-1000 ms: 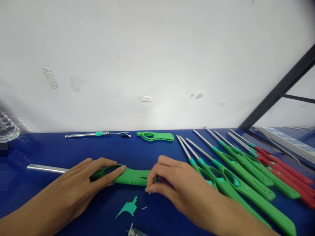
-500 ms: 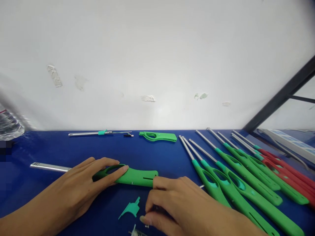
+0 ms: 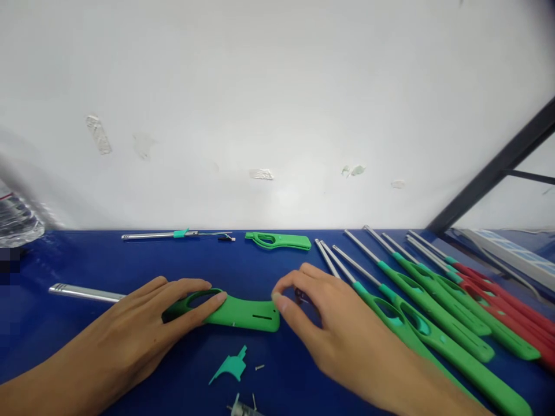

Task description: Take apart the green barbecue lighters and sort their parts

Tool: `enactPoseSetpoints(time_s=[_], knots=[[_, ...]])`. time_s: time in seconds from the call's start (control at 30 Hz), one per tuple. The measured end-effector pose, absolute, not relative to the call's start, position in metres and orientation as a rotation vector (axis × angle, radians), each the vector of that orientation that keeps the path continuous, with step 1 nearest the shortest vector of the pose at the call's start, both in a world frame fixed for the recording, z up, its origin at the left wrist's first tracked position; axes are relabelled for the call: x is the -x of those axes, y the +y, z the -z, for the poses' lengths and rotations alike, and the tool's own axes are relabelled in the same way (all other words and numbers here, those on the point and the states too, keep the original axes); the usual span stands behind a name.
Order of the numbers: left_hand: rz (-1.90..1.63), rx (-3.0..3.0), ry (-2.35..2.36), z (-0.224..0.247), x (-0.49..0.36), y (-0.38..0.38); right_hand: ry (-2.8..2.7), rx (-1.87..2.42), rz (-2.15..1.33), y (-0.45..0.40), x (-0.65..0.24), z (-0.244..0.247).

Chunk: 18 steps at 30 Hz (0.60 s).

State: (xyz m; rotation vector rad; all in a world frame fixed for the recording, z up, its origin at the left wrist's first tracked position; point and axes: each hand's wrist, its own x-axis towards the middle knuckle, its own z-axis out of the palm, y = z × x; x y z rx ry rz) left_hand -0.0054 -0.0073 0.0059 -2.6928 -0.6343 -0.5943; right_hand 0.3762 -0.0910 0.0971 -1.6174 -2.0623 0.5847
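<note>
A green lighter handle with a long metal tube lies in front of me, tube pointing left. My left hand is wrapped round the handle near its loop. My right hand is at the handle's right end, thumb and index finger pinched together; whether anything tiny is between them cannot be made out. Nearer me are a teal trigger piece, a small screw and a clear part at the bottom edge.
At the back lie a metal tube with wires and a green handle shell. Several green lighters and red ones fill the right side. A plastic-wrapped bundle sits far left, a dark frame bar at right.
My right hand has moved up from beside the small parts to the handle's end, uncovering the screw. My left hand has kept its hold.
</note>
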Motion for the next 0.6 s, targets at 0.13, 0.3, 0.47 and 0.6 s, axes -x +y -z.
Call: enactPoseSetpoints(time_s=[0.13,0.3,0.47,0.6], knots=[[0.607,2.647,-0.850,0.007,0.007,-0.025,-2.109,1.745,-0.691,-0.094,-0.368,-0.092],[0.615,2.612,-0.881,0.004,0.006,-0.032,-2.058,1.699,-0.858,-0.089,-0.369,-0.099],[0.835,2.667,-0.717,-0.011,0.002,-0.021,-1.891,1.542,-1.020,-0.073,-0.392,-0.107],[0.808,2.642,-0.740,-0.006,0.006,-0.016,-1.857,1.521,-1.065,-0.069,-0.396,-0.105]])
